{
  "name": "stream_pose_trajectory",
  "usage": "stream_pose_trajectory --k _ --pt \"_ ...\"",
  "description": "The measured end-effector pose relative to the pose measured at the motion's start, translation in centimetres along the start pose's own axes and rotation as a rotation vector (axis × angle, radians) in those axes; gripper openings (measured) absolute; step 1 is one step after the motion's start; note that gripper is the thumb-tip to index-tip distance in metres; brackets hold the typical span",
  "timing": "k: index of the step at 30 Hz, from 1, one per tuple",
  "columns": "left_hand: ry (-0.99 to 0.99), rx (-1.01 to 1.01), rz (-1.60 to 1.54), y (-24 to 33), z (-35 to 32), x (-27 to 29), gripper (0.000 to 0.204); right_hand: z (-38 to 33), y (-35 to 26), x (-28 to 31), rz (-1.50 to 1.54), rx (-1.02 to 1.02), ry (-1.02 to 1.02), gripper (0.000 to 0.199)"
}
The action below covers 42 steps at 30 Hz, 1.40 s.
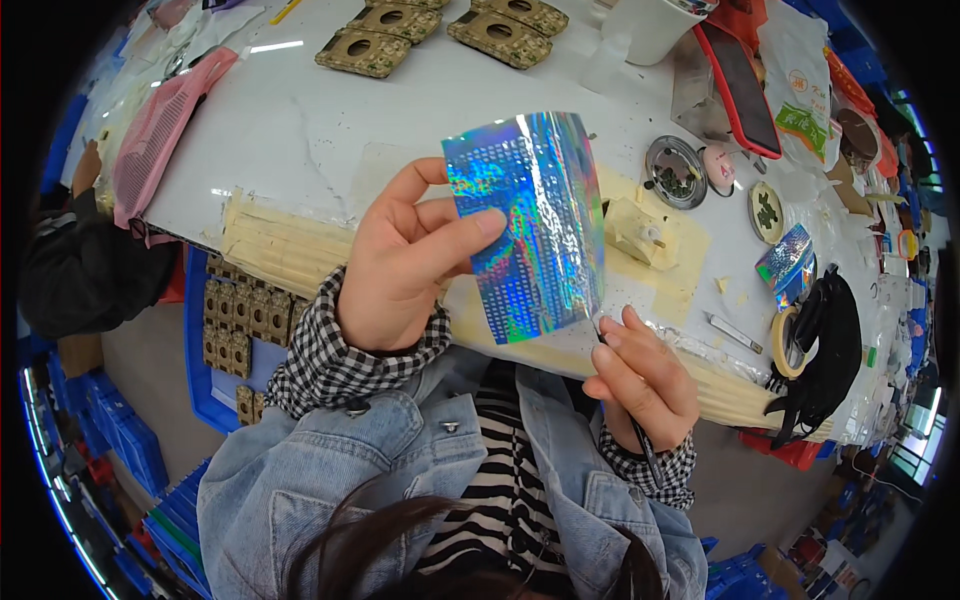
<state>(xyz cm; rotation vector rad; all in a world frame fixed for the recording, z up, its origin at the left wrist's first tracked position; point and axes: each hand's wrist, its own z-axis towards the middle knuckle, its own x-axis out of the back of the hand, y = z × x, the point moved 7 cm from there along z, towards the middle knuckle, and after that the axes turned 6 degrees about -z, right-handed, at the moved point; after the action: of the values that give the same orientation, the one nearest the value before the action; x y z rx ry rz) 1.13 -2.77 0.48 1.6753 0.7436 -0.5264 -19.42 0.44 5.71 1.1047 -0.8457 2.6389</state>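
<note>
My left hand (410, 255) pinches a shiny holographic sheet (535, 235) by its left edge, thumb on its face. The sheet is blue with rainbow glints, covered in rows of small silvery marks, and curls along its right side. In my right hand (650, 385) is a slim dark pointed tool (649, 455), which looks like tweezers. Its tip is at the sheet's lower right corner; whether it touches cannot be made out. Behind the sheet, a pale yellow block with a small peg (640, 232) sits on the taped tabletop.
Several camouflage-patterned toy tank hulls (365, 50) lie at the far side. A blue crate (208, 395) with more parts is below left. To the right are a metal dish (676, 172), a red-cased phone (738, 95), a tape roll (790, 342) and a black pouch (832, 335).
</note>
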Motion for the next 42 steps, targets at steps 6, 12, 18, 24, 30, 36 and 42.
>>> stream_pose_trajectory --k 6,12,18,24,30,36,42 --pt "0.036 -0.081 0.007 1.0 0.4 1.4 0.038 -2.9 0.6 -2.8 -0.211 -0.032 -0.137 0.032" --pt "0.033 -0.072 0.002 0.6 0.4 1.0 0.036 -2.7 0.8 -3.6 -0.313 -0.012 -0.106 0.031" --pt "0.026 -0.072 0.008 0.7 0.3 1.3 0.037 -2.3 0.7 -4.2 -0.324 -0.026 -0.151 0.032" --pt "0.012 -0.062 0.004 0.8 0.3 1.2 0.037 -1.5 0.3 -4.3 -0.333 -0.014 -0.258 0.031" --pt "0.015 -0.062 0.005 0.7 0.3 1.2 0.037 -1.2 0.6 -4.1 -0.281 -0.064 -0.251 0.027" --pt "0.014 -0.056 0.015 0.7 0.3 1.3 0.038 -1.2 1.1 -3.3 -0.235 -0.128 -0.202 0.03" --pt "-0.015 -0.038 0.043 0.2 0.2 0.9 0.041 -0.8 1.1 -1.1 -0.155 -0.198 -0.133 0.039"
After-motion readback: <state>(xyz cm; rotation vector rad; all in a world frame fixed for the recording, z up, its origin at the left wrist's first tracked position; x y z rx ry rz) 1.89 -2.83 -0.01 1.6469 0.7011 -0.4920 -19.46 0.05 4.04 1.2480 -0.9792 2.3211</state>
